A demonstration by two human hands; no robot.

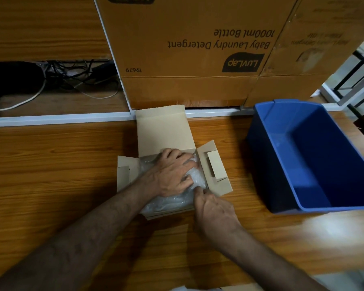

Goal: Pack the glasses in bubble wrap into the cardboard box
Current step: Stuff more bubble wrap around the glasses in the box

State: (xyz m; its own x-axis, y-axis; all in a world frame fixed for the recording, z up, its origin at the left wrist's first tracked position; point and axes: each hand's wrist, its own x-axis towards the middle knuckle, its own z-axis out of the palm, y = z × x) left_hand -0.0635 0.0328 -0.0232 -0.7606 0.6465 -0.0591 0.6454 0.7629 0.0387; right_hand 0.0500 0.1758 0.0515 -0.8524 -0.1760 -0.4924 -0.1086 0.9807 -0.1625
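Both hands work at frame centre inside the small open cardboard box (166,131): the left hand (173,173) lies flat, fingers spread, pressing the bubble-wrapped glasses (170,201) down, while the right hand (213,208) pokes the wrap's right edge with fingers curled, gripping nothing visibly. Right of them sits a blue plastic bin (315,156).

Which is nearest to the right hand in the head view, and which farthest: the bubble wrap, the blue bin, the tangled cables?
1. Bubble wrap: in the small cardboard box, touched by the right hand.
2. Blue bin: to the right.
3. Tangled cables: far left, behind the table.
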